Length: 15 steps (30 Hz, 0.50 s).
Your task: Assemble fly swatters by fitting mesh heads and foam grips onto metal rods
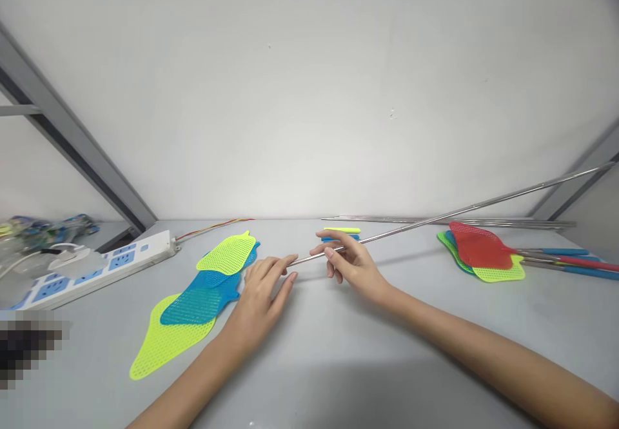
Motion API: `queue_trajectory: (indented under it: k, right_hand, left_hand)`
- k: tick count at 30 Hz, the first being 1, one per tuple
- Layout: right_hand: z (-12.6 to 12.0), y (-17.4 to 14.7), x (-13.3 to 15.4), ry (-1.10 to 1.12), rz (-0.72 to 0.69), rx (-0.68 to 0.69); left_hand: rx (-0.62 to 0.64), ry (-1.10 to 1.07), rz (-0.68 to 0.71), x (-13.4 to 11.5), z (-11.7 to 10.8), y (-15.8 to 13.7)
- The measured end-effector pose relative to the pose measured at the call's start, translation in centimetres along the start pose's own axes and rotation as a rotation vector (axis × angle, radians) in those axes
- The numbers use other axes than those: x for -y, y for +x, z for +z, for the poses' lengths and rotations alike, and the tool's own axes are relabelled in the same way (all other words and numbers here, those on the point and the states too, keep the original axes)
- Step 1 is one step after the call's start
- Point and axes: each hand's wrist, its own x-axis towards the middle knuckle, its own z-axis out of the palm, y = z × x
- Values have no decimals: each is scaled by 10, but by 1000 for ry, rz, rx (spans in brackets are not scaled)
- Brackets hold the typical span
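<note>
My right hand (355, 264) holds a thin silvery telescopic rod (411, 226) near its lower end, between thumb and fingers. From there the rod slants up to the far right. My left hand (264, 290) lies low over the table, fingers stretched and thumb apart, its index fingertip by the rod's near end; whether they touch I cannot tell. Just left of that hand, loose mesh fly swatter heads overlap: a yellow-green one (227, 255) on top, a blue one (193, 303), and another yellow-green one (164, 345) at the front.
Finished fly swatters with a red head (483, 246) on top lie at the right. More metal rods (449, 221) lie along the wall. Behind my right hand are a yellow-green handle (345, 229) and blue ones. A white power strip (145, 258) with a plug sits at the left.
</note>
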Motion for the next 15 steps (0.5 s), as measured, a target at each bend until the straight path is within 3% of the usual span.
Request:
queue_trajectory:
  k: [7,11,15]
  right_hand:
    - [-5,1,2,-83,-38,44]
    - [-7,-1,8,-229,-63,177]
    - [-10,-2,14,-339,-54,349]
  left_hand:
    - [-22,-14,-101,1,-3,1]
    - [-31,-32,-206,3,-6,2]
    - [-50,-49,-221,5,-9,2]
